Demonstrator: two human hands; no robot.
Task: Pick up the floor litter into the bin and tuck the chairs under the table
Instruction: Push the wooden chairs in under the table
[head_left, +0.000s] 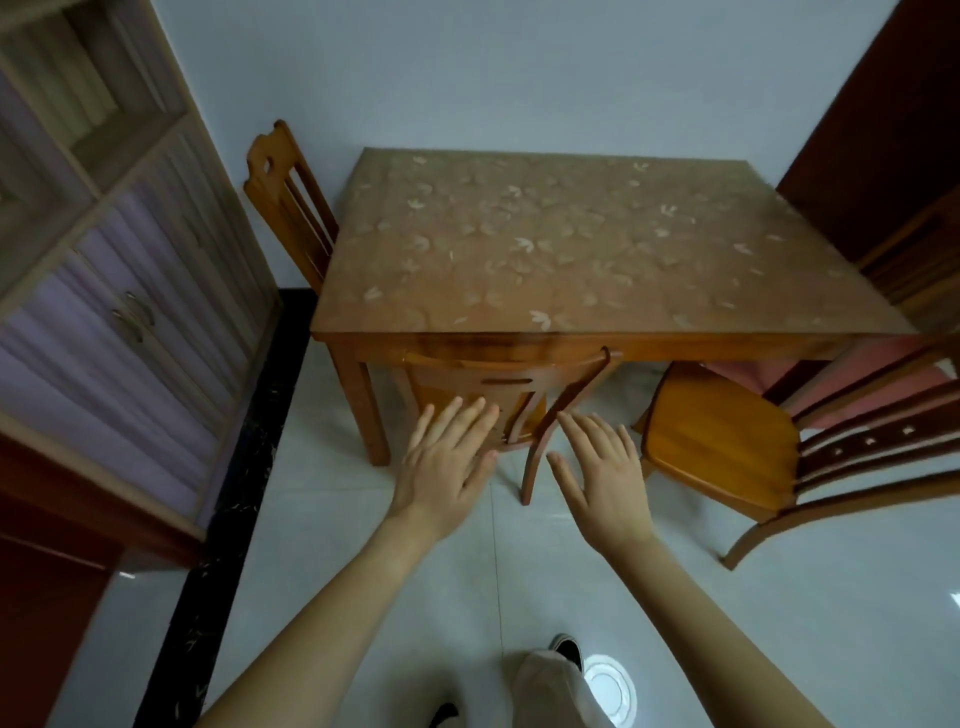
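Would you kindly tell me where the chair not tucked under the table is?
In the head view the pulled-out chair stands at the right, off the table's near right corner, beside the tucked-in chair.

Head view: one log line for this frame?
left hand: open, by tucked wooden slat-back chair | right hand: open, holding nothing | orange-brown wooden chair at right: not tucked under floral-covered table
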